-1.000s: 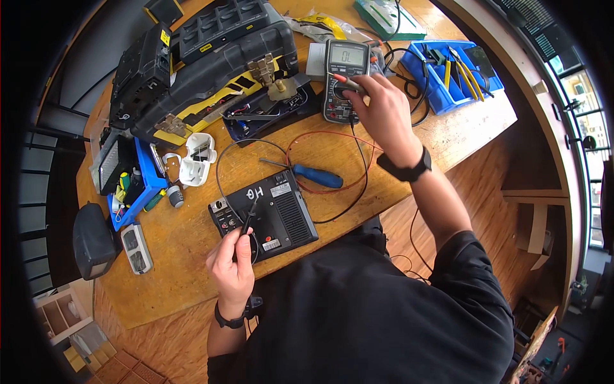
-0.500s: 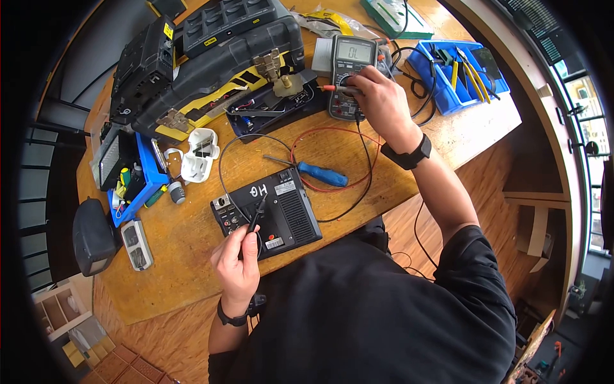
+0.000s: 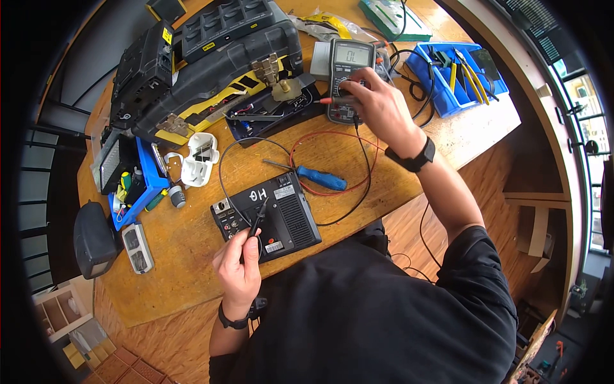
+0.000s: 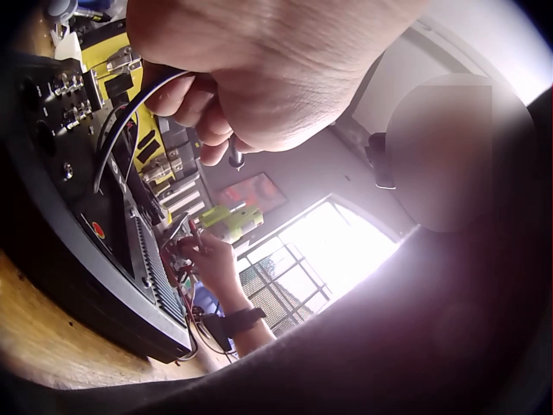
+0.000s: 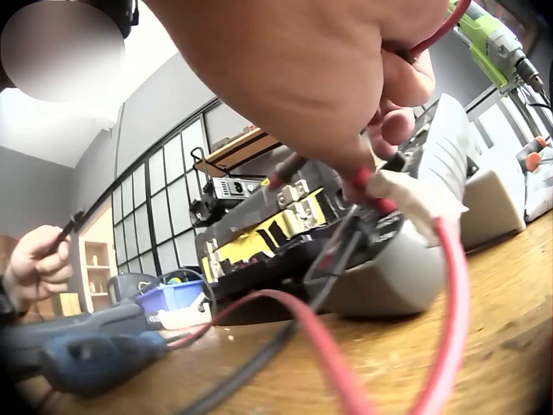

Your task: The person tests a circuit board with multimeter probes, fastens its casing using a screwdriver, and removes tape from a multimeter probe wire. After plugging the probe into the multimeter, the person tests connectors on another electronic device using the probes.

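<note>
A digital multimeter lies at the top middle of the head view, its screen showing "OL". My right hand is over its dial, with fingertips at the dial and a red probe held in the same hand, pointing left. Pinched between thumb and fingers of my left hand is a black probe, above a black device marked "HQ" that lies with vents and sockets facing up. Whether the probe tip touches the device I cannot tell. The right wrist view shows the red lead below my right hand.
A blue screwdriver lies beside looped red and black leads. A large black and yellow toolbox stands at the back left, an open dark tray before it. Blue bins with pliers sit right, another left, near a white case.
My right hand has moved from the meter's right side onto its dial, and the red probe has swung lower. My left hand has barely moved, still holding the black probe.
</note>
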The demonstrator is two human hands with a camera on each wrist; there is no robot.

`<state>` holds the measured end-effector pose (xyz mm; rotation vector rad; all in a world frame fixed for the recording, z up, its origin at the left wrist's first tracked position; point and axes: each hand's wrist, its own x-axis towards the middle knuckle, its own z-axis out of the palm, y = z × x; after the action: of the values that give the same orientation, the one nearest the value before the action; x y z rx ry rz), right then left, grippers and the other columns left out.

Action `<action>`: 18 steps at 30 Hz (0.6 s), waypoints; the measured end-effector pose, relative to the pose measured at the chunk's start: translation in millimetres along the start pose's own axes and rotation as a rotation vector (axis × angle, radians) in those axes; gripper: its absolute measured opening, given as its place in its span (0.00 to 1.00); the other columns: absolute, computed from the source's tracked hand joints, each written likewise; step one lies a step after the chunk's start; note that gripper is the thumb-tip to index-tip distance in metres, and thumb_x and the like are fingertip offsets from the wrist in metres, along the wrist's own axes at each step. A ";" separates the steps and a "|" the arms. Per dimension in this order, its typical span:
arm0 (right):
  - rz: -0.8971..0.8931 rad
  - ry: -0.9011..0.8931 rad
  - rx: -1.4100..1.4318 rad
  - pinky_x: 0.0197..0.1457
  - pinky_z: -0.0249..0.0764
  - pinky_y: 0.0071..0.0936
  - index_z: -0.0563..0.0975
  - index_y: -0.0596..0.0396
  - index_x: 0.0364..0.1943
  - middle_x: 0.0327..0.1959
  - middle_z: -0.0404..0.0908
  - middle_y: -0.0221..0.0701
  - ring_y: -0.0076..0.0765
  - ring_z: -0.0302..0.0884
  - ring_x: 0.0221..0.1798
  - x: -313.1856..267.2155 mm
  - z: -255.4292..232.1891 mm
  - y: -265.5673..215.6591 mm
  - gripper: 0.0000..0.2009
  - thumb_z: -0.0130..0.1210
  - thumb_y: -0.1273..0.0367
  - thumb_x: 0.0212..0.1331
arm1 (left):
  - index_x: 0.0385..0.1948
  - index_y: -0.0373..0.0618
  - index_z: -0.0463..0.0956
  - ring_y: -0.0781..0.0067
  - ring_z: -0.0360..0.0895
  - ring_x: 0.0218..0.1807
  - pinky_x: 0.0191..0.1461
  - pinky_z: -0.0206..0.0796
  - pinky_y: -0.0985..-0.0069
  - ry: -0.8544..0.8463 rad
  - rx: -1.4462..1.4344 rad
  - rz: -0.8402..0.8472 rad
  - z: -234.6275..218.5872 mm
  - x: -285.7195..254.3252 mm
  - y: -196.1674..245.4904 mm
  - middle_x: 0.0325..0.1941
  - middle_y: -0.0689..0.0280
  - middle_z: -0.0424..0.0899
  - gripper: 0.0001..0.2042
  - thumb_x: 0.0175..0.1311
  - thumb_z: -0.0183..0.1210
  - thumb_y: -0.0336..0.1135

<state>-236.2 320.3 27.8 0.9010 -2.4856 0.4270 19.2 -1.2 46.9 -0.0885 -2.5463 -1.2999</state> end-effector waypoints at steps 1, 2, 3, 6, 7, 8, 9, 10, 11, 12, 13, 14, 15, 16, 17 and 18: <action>0.058 0.029 0.053 0.45 0.87 0.38 0.87 0.52 0.51 0.48 0.83 0.32 0.44 0.88 0.42 0.8 -6.9 -14.1 0.16 0.72 0.73 0.57 | 0.49 0.31 0.84 0.67 0.85 0.32 0.40 0.75 0.72 -0.013 0.010 -0.005 -0.8 -0.4 -0.2 0.38 0.55 0.91 0.09 0.79 0.61 0.28; 0.117 0.056 0.108 0.42 0.86 0.38 0.87 0.51 0.51 0.45 0.83 0.32 0.44 0.88 0.40 -1.0 -12.6 -27.4 0.14 0.72 0.69 0.61 | 0.50 0.31 0.84 0.67 0.85 0.33 0.40 0.75 0.72 -0.028 0.020 -0.011 -1.6 -1.2 -0.4 0.38 0.55 0.91 0.09 0.79 0.60 0.27; 0.117 0.056 0.109 0.42 0.86 0.38 0.87 0.51 0.51 0.45 0.83 0.32 0.44 0.88 0.40 -5.7 -16.3 -37.3 0.14 0.72 0.69 0.61 | 0.50 0.31 0.84 0.67 0.85 0.33 0.40 0.75 0.72 -0.028 0.021 -0.012 -1.9 -2.6 -0.9 0.38 0.55 0.91 0.09 0.79 0.60 0.27; 0.023 -0.035 0.262 0.36 0.82 0.38 0.86 0.50 0.47 0.34 0.82 0.31 0.44 0.85 0.35 -22.8 -28.1 -69.9 0.11 0.71 0.64 0.64 | 0.55 0.31 0.80 0.68 0.85 0.34 0.41 0.75 0.72 -0.094 -0.034 -0.064 -0.3 -2.9 -0.2 0.37 0.57 0.89 0.10 0.81 0.57 0.27; 0.012 -0.046 0.281 0.37 0.82 0.38 0.86 0.52 0.49 0.33 0.83 0.31 0.44 0.86 0.35 -28.3 -31.4 -82.5 0.12 0.71 0.67 0.64 | 0.57 0.31 0.77 0.69 0.84 0.34 0.41 0.75 0.72 -0.118 -0.125 -0.072 1.9 -0.4 4.4 0.36 0.58 0.88 0.11 0.81 0.56 0.27; 0.011 -0.027 0.396 0.36 0.81 0.39 0.85 0.54 0.48 0.32 0.82 0.34 0.44 0.85 0.33 -35.3 -29.0 -92.1 0.12 0.71 0.68 0.63 | 0.60 0.31 0.75 0.70 0.84 0.35 0.42 0.76 0.73 -0.143 -0.216 -0.080 4.2 2.2 8.9 0.36 0.59 0.87 0.12 0.82 0.55 0.27; 0.000 -0.054 0.449 0.35 0.80 0.40 0.84 0.56 0.50 0.31 0.82 0.34 0.45 0.84 0.33 -41.1 -30.7 -101.4 0.13 0.71 0.70 0.63 | 0.60 0.31 0.75 0.70 0.84 0.35 0.42 0.76 0.73 -0.146 -0.216 -0.081 6.5 5.8 12.1 0.36 0.59 0.87 0.12 0.82 0.55 0.27; 0.007 -0.060 0.481 0.35 0.79 0.40 0.84 0.56 0.52 0.31 0.82 0.34 0.45 0.84 0.33 -44.8 -33.2 -111.4 0.14 0.71 0.70 0.63 | 0.60 0.31 0.73 0.71 0.83 0.35 0.42 0.75 0.74 -0.182 -0.229 -0.030 9.0 10.4 14.9 0.36 0.60 0.87 0.12 0.82 0.55 0.26; 0.014 -0.066 0.514 0.34 0.79 0.41 0.84 0.56 0.54 0.31 0.82 0.35 0.46 0.84 0.33 -48.1 -36.3 -121.0 0.16 0.71 0.71 0.63 | 0.61 0.31 0.72 0.72 0.83 0.35 0.42 0.75 0.74 -0.218 -0.241 0.021 11.7 13.9 16.9 0.37 0.61 0.86 0.12 0.82 0.55 0.26; 0.035 -0.066 0.543 0.34 0.79 0.40 0.84 0.56 0.57 0.31 0.81 0.35 0.46 0.85 0.33 -52.5 -38.4 -128.5 0.17 0.70 0.72 0.64 | 0.61 0.31 0.72 0.73 0.83 0.36 0.42 0.75 0.74 -0.235 -0.238 0.009 14.5 15.7 18.4 0.39 0.59 0.87 0.13 0.82 0.55 0.25; 0.036 -0.068 0.550 0.34 0.79 0.40 0.84 0.56 0.57 0.31 0.81 0.35 0.46 0.85 0.33 -54.4 -40.2 -132.1 0.17 0.70 0.72 0.64 | 0.62 0.30 0.75 0.65 0.87 0.38 0.45 0.78 0.71 -0.219 -0.214 -0.019 19.0 18.0 22.0 0.43 0.54 0.89 0.13 0.81 0.57 0.25; 0.069 -0.052 0.588 0.34 0.79 0.40 0.84 0.56 0.57 0.31 0.81 0.36 0.47 0.85 0.33 -55.9 -42.0 -136.0 0.17 0.69 0.73 0.64 | 0.61 0.30 0.76 0.60 0.89 0.41 0.47 0.79 0.69 -0.198 -0.141 0.062 23.2 23.9 24.8 0.46 0.51 0.90 0.14 0.80 0.58 0.25; 0.102 -0.041 0.634 0.35 0.80 0.40 0.84 0.57 0.58 0.31 0.81 0.36 0.47 0.85 0.33 -57.5 -42.7 -140.8 0.17 0.68 0.74 0.65 | 0.61 0.31 0.78 0.54 0.91 0.44 0.49 0.80 0.67 -0.177 -0.062 0.135 26.1 28.3 27.8 0.48 0.49 0.90 0.14 0.79 0.59 0.25; 0.109 -0.046 0.657 0.35 0.80 0.41 0.85 0.57 0.57 0.32 0.82 0.37 0.48 0.85 0.32 -58.2 -42.2 -142.7 0.16 0.67 0.75 0.66 | 0.60 0.31 0.80 0.46 0.91 0.49 0.51 0.81 0.64 -0.210 -0.110 0.036 27.0 27.9 32.2 0.51 0.47 0.90 0.14 0.78 0.60 0.25; 0.120 -0.015 0.640 0.32 0.78 0.41 0.86 0.56 0.56 0.31 0.82 0.37 0.47 0.84 0.30 -59.2 -39.5 -145.1 0.15 0.68 0.75 0.66 | 0.60 0.31 0.80 0.47 0.91 0.49 0.50 0.81 0.64 -0.199 -0.058 0.078 28.2 29.2 33.7 0.51 0.47 0.90 0.14 0.79 0.61 0.26; 0.131 -0.018 0.643 0.31 0.78 0.40 0.86 0.56 0.55 0.30 0.81 0.37 0.46 0.83 0.29 -60.0 -39.6 -146.4 0.14 0.68 0.75 0.66 | 0.60 0.31 0.80 0.47 0.91 0.49 0.50 0.81 0.63 -0.194 -0.057 0.075 29.2 29.6 33.1 0.51 0.47 0.90 0.13 0.79 0.61 0.27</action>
<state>-86.0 260.7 49.4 0.9646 -2.4569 1.3152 -9.7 39.7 64.8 -0.3344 -2.6353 -1.3972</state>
